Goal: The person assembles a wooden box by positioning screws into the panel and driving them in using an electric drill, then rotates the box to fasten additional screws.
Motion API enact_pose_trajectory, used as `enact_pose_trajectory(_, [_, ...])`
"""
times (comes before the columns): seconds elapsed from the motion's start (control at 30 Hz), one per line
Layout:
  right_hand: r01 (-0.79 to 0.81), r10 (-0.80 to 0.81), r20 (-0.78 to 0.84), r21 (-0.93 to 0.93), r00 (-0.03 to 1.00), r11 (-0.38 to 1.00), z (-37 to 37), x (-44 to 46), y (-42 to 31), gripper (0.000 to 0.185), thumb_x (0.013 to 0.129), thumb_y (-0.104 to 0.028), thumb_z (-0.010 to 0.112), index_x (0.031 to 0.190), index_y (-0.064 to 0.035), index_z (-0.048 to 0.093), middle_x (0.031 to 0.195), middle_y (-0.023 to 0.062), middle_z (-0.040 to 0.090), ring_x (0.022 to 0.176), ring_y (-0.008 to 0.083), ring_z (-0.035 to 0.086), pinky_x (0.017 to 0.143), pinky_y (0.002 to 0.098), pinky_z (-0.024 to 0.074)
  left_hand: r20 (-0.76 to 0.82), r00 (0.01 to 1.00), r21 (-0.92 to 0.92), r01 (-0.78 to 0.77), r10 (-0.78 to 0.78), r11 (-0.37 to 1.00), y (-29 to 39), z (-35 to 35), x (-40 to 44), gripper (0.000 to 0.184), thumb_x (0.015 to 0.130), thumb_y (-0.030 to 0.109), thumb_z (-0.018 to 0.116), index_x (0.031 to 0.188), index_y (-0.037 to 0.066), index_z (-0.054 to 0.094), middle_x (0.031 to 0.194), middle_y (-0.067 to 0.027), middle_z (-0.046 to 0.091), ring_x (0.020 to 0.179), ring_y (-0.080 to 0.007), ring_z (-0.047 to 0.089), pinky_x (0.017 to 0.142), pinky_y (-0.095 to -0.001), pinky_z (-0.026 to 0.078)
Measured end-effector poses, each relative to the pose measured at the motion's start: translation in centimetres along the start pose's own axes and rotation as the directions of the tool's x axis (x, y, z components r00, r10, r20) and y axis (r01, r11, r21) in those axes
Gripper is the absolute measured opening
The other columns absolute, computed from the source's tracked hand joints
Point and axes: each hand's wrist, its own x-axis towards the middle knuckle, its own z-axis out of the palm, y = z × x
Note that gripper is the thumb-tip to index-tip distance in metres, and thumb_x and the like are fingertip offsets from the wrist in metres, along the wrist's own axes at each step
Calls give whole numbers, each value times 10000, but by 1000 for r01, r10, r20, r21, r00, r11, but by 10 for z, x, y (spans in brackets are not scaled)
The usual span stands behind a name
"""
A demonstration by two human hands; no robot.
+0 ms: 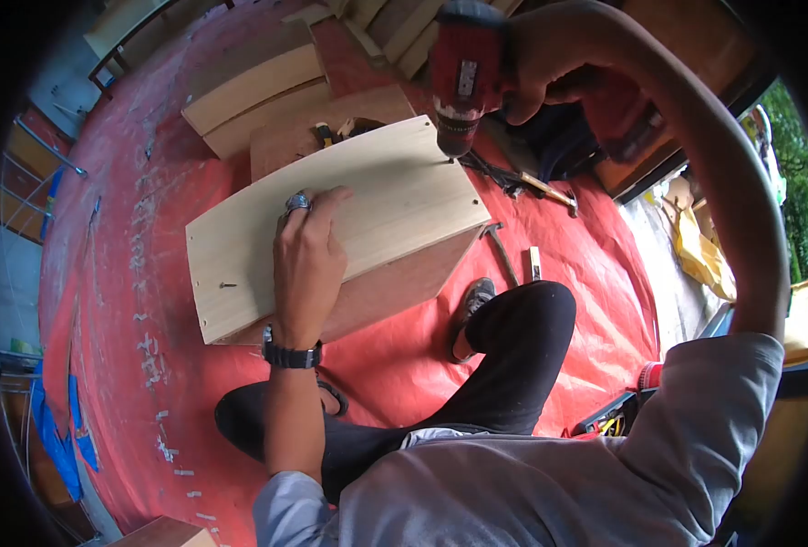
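Note:
My right hand (pixel 533 77) is wrapped round the handle of a red cordless drill (pixel 466 77). The drill points down, its chuck over a screw (pixel 451 161) near the right end of a pale wooden panel (pixel 395 205). This panel forms the top of a box-like wooden piece whose reddish side (pixel 395 283) faces me. On the panel's left half rests my left hand (pixel 311 251), fingers extended against the wood, nothing held. A loose screw (pixel 228 285) lies near the left end. Small dark holes show close to the panel's corners.
Right of the box, a hammer (pixel 502 257) and a short wooden strip (pixel 535 264) lie on the red floor sheet (pixel 595 301). Another hammer (pixel 550 190) lies farther back. More wooden pieces (pixel 258 87) stand behind. A tool box (pixel 609 415) sits by my right side.

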Motion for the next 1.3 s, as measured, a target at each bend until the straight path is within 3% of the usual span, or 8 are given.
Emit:
enact_pose_trajectory(0.17, [24, -11, -76, 165, 997, 986, 15, -2, 4, 248, 891, -255, 797, 830, -112, 604, 640, -24, 517, 571, 133, 494, 554, 305, 401, 2, 996, -1, 91, -91, 996, 3, 1, -3, 424, 850, -157, 503, 1175, 48, 683, 1039, -174, 651, 925, -343, 644, 822, -455, 505])
enact_pose_trajectory(0.27, [-73, 76, -31, 91, 997, 993, 5, 6, 8, 233, 866, -200, 811, 834, -98, 604, 652, -22, 538, 601, 131, 509, 574, 310, 418, -31, 997, 3, 71, -71, 997, -1, 5, -5, 438, 833, -168, 497, 1164, 44, 690, 1041, -179, 642, 970, -360, 642, 842, -472, 494])
enact_pose_trajectory(0.37, [-10, -21, -140, -216, 990, 976, 3, 7, -6, 229, 825, -147, 833, 844, -83, 613, 662, -17, 558, 603, 131, 513, 587, 317, 441, -35, 997, 5, 65, -65, 998, -3, 4, -7, 441, 818, -168, 496, 1151, 42, 697, 1067, -180, 645, 995, -370, 638, 857, -484, 488])
enact_pose_trajectory(0.43, [66, -71, -19, -191, 997, 979, -10, 23, 8, 214, 810, -129, 834, 862, -78, 633, 668, -18, 567, 601, 120, 512, 580, 306, 444, -26, 997, 5, 77, -77, 997, -2, 3, -8, 438, 814, -165, 497, 1142, 43, 700, 1085, -179, 648, 1004, -373, 636, 865, -486, 488])
enact_pose_trajectory(0.67, [-219, 332, -326, 338, 885, 915, 22, -4, -39, 285, 727, -94, 878, 915, -52, 668, 655, 23, 594, 480, 113, 546, 408, 264, 436, -16, 997, 2, 79, -79, 997, -1, 1, -7, 405, 820, -145, 502, 1131, 34, 689, 1105, -185, 647, 1024, -380, 631, 883, -487, 490])
enact_pose_trajectory(0.97, [-62, 217, -267, 489, 939, 870, 41, -9, -32, 222, 815, -146, 823, 870, -16, 652, 655, 30, 590, 479, 118, 545, 387, 282, 434, -11, 998, 10, 68, -68, 998, -4, 1, -10, 384, 841, -113, 487, 1154, 9, 673, 1154, -208, 643, 1074, -393, 617, 961, -481, 489])
enact_pose_trajectory(1.07, [-140, 253, -213, 435, 944, 889, 46, -16, -34, 289, 783, -268, 872, 938, -91, 706, 709, 0, 665, 602, 101, 608, 568, 284, 491, -3, 998, -19, 65, -65, 998, -3, -1, -13, 384, 842, -109, 486, 1161, -3, 670, 1166, -214, 642, 1095, -394, 610, 980, -483, 482])
enact_pose_trajectory(1.3, [-181, 216, -263, 153, 940, 972, 36, -4, -6, 198, 793, -144, 846, 823, -69, 665, 615, 13, 592, 470, 106, 524, 449, 285, 434, 9, 995, -48, 101, -101, 994, -4, -5, -14, 422, 812, -112, 515, 1192, -2, 661, 1205, -224, 636, 1137, -399, 590, 1006, -477, 477])
